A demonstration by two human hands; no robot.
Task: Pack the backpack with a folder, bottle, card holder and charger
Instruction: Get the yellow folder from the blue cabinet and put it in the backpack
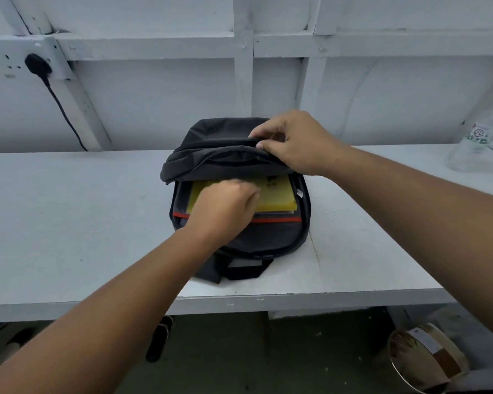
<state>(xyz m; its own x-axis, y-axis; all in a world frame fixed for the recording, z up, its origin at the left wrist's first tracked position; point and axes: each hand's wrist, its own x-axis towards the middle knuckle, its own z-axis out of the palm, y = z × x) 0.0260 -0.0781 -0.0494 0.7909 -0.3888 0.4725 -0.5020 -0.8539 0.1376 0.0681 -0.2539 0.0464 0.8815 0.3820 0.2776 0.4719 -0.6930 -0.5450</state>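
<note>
At the far left a black plug [37,66] sits in a wall socket [9,61], its cable [63,112] running down toward the white bench [69,223]. The left hand [225,211] reaches into the open black backpack [306,220], which lies flat in the middle of the bench. Its fingers curl over a yellow folder [276,194], but blur hides whether the grip holds anything. The folder is tucked inside behind a red-edged pocket [273,233], partly covered by the hand. The right hand [296,143] has its grip pinched on the raised flap [211,163] at the zip edge. A clear bottle [478,137] stands at the bench's right end, cut off by the frame.
</note>
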